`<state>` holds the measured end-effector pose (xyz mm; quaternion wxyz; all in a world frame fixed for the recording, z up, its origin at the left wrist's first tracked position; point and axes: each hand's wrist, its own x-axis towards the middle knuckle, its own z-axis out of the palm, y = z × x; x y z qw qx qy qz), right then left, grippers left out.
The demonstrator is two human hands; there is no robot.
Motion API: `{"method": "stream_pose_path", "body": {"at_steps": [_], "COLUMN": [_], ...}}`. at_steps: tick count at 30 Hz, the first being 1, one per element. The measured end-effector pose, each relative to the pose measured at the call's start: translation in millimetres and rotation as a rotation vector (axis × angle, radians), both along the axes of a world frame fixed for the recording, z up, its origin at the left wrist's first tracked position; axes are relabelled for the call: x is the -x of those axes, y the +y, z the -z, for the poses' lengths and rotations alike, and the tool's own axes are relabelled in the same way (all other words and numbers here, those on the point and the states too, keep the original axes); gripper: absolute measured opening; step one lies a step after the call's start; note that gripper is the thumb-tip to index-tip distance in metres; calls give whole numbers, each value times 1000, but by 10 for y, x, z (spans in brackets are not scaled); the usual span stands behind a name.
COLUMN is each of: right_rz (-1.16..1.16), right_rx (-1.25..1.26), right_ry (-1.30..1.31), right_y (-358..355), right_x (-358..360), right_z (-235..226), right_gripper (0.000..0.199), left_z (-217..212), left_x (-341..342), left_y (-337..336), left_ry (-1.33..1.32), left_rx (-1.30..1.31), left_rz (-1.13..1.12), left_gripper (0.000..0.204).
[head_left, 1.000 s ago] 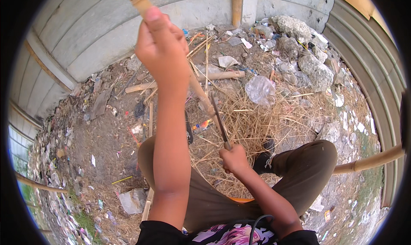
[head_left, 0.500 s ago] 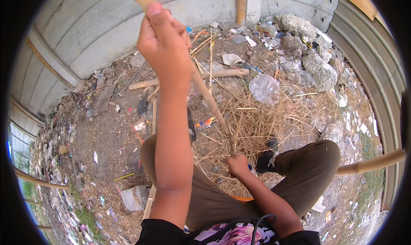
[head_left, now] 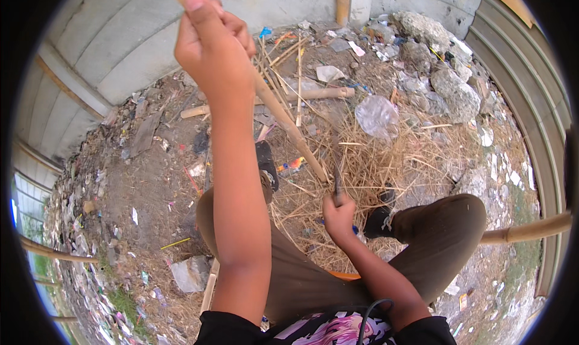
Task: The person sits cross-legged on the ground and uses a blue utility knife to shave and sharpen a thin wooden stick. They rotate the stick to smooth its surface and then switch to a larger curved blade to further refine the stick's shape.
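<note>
Right hand [head_left: 339,214] and blade [head_left: 335,164] lower along the bamboo stick [head_left: 289,128].

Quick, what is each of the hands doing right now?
Left hand: closed around the upper end of a bamboo stick, held up high.
Right hand: closed on the handle of a knife, blade against the stick's lower end.

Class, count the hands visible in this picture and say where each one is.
2. The left hand is raised at upper left, gripping a bamboo stick; the right hand is lower, at centre, gripping a dark blade.
</note>
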<state>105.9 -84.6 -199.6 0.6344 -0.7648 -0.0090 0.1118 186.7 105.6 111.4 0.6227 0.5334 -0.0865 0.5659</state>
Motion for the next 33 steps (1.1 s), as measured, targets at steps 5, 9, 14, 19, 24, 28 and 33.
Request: {"method": "stream_pose_path", "body": {"at_steps": [5, 9, 14, 19, 24, 28, 33], "right_rz": [-34, -79, -128, -102, -210, -310, -97], "right_rx": [463, 115, -70, 183, 143, 39, 247], "right_ry": [293, 39, -141, 220, 110, -11, 339], "right_y": [-169, -20, 131, -60, 44, 138, -165], "right_x": [-63, -205, 207, 68, -64, -17, -17], "right_z": [1093, -5, 171, 633, 91, -333, 1100], "right_gripper": [35, 24, 33, 31, 28, 29, 23], "left_z": [-11, 26, 17, 26, 63, 67, 36], "left_x": [30, 10, 36, 122, 86, 123, 99], "left_y": [32, 117, -2, 234, 322, 261, 212], "left_ry": [14, 2, -14, 42, 55, 53, 62], "left_rx": [6, 0, -48, 51, 69, 34, 72], "left_rz": [46, 34, 20, -52, -91, -100, -120], "left_gripper": [47, 44, 41, 39, 38, 38, 39]}}
